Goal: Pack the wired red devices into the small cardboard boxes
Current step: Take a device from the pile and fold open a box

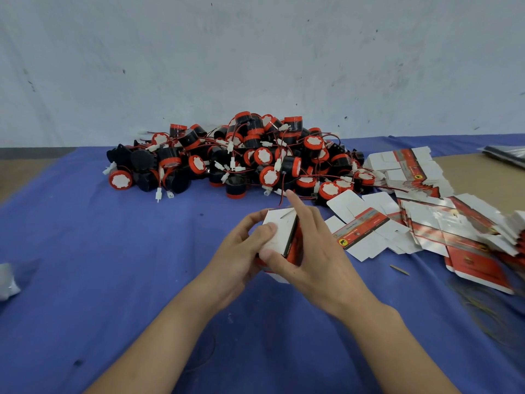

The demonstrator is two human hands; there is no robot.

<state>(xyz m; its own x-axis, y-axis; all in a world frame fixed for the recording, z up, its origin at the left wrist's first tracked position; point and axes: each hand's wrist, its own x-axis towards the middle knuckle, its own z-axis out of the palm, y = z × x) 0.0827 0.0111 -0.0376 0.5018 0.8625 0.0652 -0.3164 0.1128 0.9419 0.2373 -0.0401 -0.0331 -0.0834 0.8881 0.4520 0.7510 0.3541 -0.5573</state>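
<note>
A pile of wired red devices [241, 157] is heaped on a blue cloth [113, 251], its far edge close against a pale wall [255, 52]. Nearer the camera than the pile, and just short of its front edge, a small cardboard box [279, 237] is held above the cloth in both hands.

The left hand [241, 251] is curled round the box's left side, with the thumb laid on a white flap. The right hand [312, 251] grips the printed red side between thumb and fingers, and its index finger is stretched out toward the pile. A thin red wire [281, 199] is seen running from the box's top edge toward the pile. Whether a device lies inside cannot be told.

To the right of the pile, flattened boxes [360, 226] are spread and stacked, touching the pile's right edge and reaching toward the frame's right border. A thin stick [399, 270] lies just in front of them.

To the left of the pile and in front of it, a broad stretch of cloth is left bare, broken only by a grey object [7, 280] cut off by the frame's left border. Bare brown table [477, 177] shows beyond the cloth's edge to the right of the pile. A dark bag [505, 156] lies there, well apart from the pile.
</note>
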